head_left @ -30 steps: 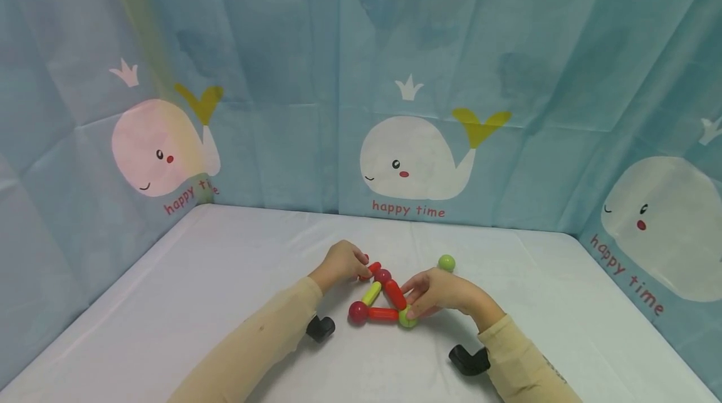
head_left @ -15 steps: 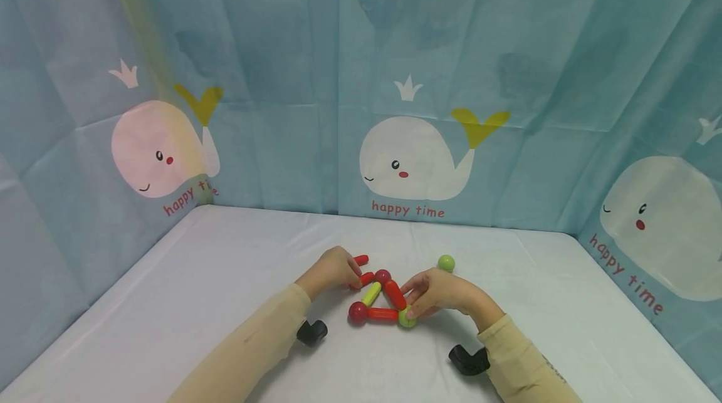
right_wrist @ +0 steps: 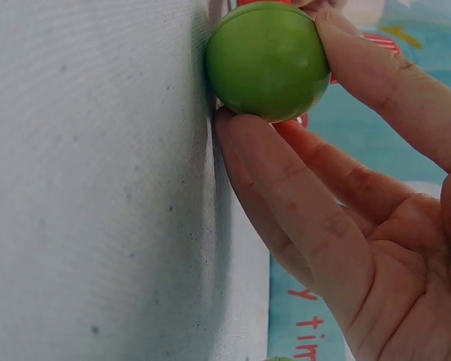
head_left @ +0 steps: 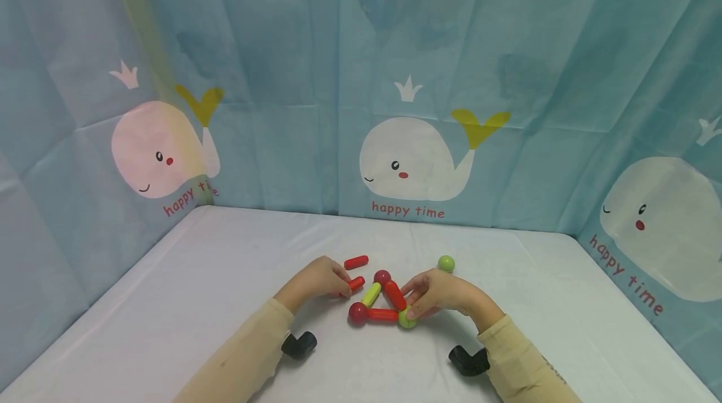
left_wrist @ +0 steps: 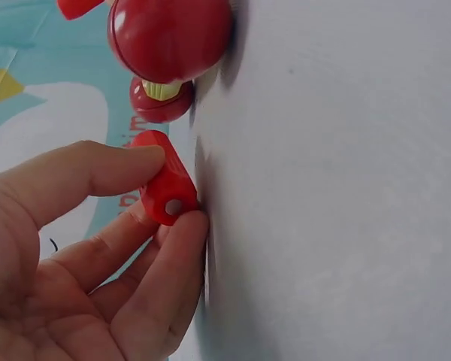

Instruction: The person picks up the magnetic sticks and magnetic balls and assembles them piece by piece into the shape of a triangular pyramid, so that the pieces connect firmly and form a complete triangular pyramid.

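My left hand [head_left: 317,279] pinches a red magnetic rod [left_wrist: 169,184] between thumb and fingers, close over the table; a metal disc shows at its end. To its right lies a triangle of magnetic rods and balls. Two dark red balls, a near one [head_left: 358,313] and a far one [head_left: 381,277], form its left corners, joined by a yellow-green rod [head_left: 371,294]. Red rods, one along the front [head_left: 383,315] and one along the right side [head_left: 395,294], run to a green ball [right_wrist: 267,64]. My right hand [head_left: 445,293] holds that green ball at the right corner.
A loose red rod [head_left: 356,262] lies beyond my left hand. Behind my right hand sits another green ball [head_left: 446,263]. Black curved pieces stick out at the left wrist [head_left: 300,345] and right wrist [head_left: 469,361]. A whale-print curtain [head_left: 293,158] borders the white table [head_left: 254,234].
My left hand has drawn the red rod left and toward me, away from the far dark red ball, uncovering the loose red rod behind. My right hand has stayed on the green ball.
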A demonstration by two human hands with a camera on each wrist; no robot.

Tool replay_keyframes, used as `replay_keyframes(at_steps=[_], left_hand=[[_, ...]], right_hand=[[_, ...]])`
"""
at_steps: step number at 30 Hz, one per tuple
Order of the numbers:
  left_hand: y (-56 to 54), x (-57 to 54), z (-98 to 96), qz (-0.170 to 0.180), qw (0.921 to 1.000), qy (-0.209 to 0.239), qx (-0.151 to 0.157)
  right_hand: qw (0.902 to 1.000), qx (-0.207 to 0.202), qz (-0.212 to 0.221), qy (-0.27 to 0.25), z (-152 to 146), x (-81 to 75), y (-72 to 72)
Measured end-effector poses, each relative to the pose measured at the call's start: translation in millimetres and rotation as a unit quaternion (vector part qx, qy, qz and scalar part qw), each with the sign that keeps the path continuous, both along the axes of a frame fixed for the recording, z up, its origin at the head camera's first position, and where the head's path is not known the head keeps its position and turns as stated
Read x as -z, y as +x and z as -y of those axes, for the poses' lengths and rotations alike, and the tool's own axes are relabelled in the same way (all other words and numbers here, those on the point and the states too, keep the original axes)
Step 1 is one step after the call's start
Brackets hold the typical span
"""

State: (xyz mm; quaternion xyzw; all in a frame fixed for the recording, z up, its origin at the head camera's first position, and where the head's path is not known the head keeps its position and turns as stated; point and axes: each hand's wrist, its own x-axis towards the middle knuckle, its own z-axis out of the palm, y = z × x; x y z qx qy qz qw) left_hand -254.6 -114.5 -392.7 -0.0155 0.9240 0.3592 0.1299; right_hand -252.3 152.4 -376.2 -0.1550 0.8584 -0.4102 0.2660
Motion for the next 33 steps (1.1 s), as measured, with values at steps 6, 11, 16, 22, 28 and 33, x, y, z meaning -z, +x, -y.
replay_keyframes(at_steps=[6,11,16,22,28,33], left_hand=[[0.8,-1.6,3.3,0.015,0.9990,0.038,-0.019],[4.6,-2.5,1.6,0.021,0.9965,0.078,-0.021],[9.8,-5.7,-0.4,0.011,0.9938,0.110,0.007],[16.2,-12.1,-3.6,-0.004,0.9911,0.127,0.041],[18.8,-12.6,-4.4,-0.009,0.9894,0.129,0.066],[19.1,-12.4,-5.4,-0.009,0.9868,0.140,0.080]], right_hand=[[1.0000,0.002,0.000,0.002,1.1,-0.5,0.6],[1.0000,0.001,0.002,-0.003,1.9,-0.5,1.3],[1.0000,0.001,0.002,-0.003,1.0,0.2,0.8],[1.0000,0.003,0.001,0.000,0.3,0.3,0.8],[1.0000,0.003,0.000,-0.002,0.5,-0.6,1.9],[1.0000,0.006,-0.002,0.002,0.9,-1.0,1.5]])
